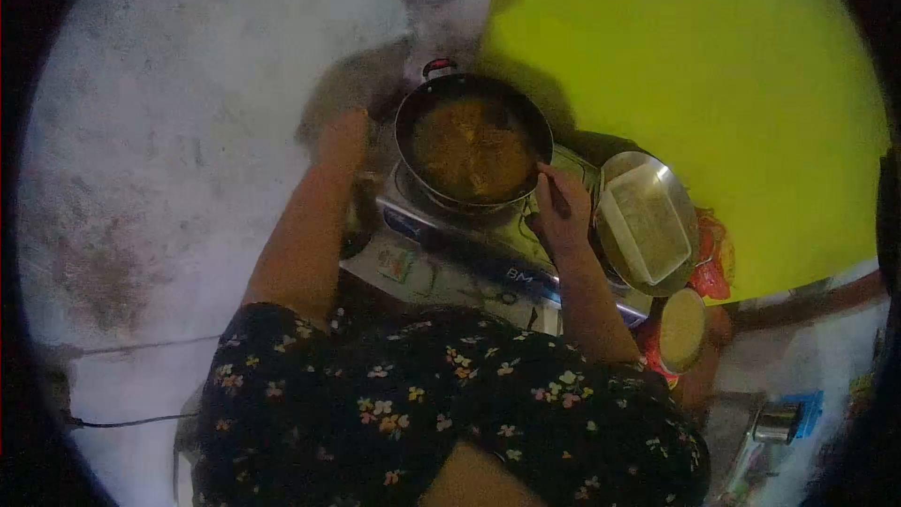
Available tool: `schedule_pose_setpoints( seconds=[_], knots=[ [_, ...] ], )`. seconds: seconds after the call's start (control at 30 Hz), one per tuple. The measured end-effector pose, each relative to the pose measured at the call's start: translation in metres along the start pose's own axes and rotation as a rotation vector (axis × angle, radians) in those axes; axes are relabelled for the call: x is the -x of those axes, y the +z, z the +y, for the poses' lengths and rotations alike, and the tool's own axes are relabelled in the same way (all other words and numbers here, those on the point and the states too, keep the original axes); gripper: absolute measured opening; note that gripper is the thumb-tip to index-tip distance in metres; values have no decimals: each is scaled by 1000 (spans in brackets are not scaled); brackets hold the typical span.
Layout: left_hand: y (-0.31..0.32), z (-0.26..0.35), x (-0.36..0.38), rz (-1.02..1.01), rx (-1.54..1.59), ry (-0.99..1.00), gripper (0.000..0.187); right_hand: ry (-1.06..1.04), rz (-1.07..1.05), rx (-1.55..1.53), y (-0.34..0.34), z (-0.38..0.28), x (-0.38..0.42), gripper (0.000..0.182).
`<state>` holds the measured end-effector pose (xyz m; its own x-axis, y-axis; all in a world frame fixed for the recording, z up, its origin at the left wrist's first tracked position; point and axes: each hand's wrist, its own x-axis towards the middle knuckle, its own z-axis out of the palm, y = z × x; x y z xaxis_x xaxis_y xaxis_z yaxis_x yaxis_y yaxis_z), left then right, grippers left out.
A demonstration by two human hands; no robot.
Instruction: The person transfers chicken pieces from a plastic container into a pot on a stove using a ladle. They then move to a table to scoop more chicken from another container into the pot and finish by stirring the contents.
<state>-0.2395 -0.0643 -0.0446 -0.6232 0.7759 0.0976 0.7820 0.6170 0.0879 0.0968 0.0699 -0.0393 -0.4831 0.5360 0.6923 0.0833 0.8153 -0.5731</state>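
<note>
Round black metal pan (472,145) of orange-brown food on a silver gas stove (450,244), right hand (561,216) at pan's right rim, grip pinching a thin utensil handle (554,190), left hand (343,141) beside pan's left side, grip state unclear, round steel plate (678,195) near stove's right edge

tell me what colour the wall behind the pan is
Bright yellow-green wall, behind the dark pan; the head view shows it plainly.

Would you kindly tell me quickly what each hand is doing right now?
Left hand: resting beside the pan; grip cannot be told.
Right hand: closed on a utensil at the pan's rim.
</note>
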Motion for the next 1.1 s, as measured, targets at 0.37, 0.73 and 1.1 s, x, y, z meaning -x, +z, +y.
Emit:
schedule_pose_setpoints(
  seconds=[0.37,0.73,1.1],
  knots=[
    [7,-3,-2,48,-24,15,17,8,129,-22,-15,8,-10,13],
    [-11,3,6,-29,39,-38,24,461,141,-236,-14,33,5,14],
    [-20,-4,7,-58,2,47,21,945,112,-502,0,14,6,21]
  ],
)
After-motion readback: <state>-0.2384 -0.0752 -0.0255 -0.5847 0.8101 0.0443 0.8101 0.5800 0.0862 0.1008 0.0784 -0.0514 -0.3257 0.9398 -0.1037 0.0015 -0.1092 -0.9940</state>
